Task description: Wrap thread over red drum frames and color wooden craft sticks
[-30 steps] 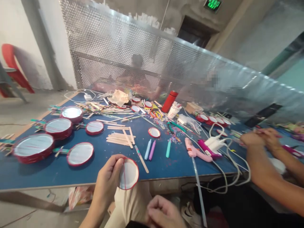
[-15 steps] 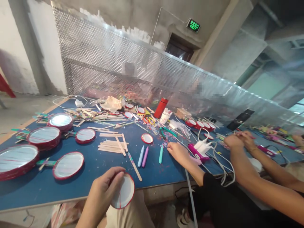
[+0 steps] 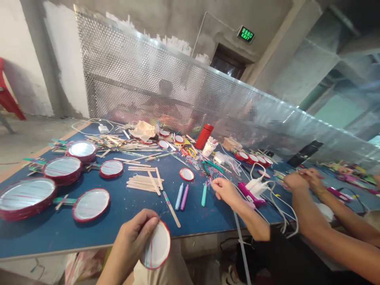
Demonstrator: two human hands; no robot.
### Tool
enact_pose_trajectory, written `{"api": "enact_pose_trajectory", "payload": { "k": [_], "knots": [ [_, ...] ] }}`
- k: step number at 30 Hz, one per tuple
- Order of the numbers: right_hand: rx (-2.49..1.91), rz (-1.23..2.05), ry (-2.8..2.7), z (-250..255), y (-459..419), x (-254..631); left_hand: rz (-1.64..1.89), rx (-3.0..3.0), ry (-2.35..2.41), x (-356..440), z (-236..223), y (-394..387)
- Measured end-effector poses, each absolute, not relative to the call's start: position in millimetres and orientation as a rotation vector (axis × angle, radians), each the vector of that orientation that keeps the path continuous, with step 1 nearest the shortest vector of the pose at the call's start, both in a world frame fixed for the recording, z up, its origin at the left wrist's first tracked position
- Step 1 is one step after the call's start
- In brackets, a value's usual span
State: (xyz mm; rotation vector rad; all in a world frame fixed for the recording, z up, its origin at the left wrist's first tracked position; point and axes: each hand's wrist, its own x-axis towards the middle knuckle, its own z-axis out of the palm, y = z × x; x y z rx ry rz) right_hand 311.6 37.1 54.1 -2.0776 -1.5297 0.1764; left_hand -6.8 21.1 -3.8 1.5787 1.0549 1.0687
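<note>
Between the thumb and fingers of my left hand point(image 3: 138, 235) is a small red-rimmed round disc point(image 3: 158, 245), held by its upper left edge. Its pale face carries thin red and blue strings, and it hangs over my lap in front of the table edge. My right hand point(image 3: 224, 192) reaches over the table with curled fingers, beside a pile of small coloured rubber bands point(image 3: 212, 170) and a teal marker point(image 3: 204, 194). Whatever its fingers pinch is too small to make out. A pink glue gun point(image 3: 251, 204) is mostly hidden behind my right forearm.
Finished banjo-like pieces point(image 3: 91, 205) stand at left on the blue table point(image 3: 118, 229). Wooden craft sticks point(image 3: 142, 183), blue and purple markers point(image 3: 184, 198), a red bottle point(image 3: 204, 136) and a power strip point(image 3: 252, 196) with cables lie around. A co-worker's hands point(image 3: 303, 180) work at right.
My right hand has moved from my lap up and forward to the rubber bands, curling its fingers there. My left hand keeps the disc, slightly lower in view. The camera view has shifted.
</note>
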Motion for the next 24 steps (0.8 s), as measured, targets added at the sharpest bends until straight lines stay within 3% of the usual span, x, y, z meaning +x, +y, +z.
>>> {"api": "enact_pose_trajectory", "payload": {
  "k": [8, 15, 24],
  "knots": [
    [-1.492, 1.252, -1.223, 46.0, -23.9, 189.5, 0.872, 1.543, 0.867, -18.6, 7.2, 19.7],
    [-1.411, 1.207, -1.311, 27.4, -15.2, 152.3, 0.932, 1.507, 0.886, -15.0, 8.3, 17.4],
    [-1.359, 1.503, -1.107, 23.2, -15.6, 156.9, 0.936, 1.496, 0.859, -17.5, 12.6, 17.2]
  ]
}}
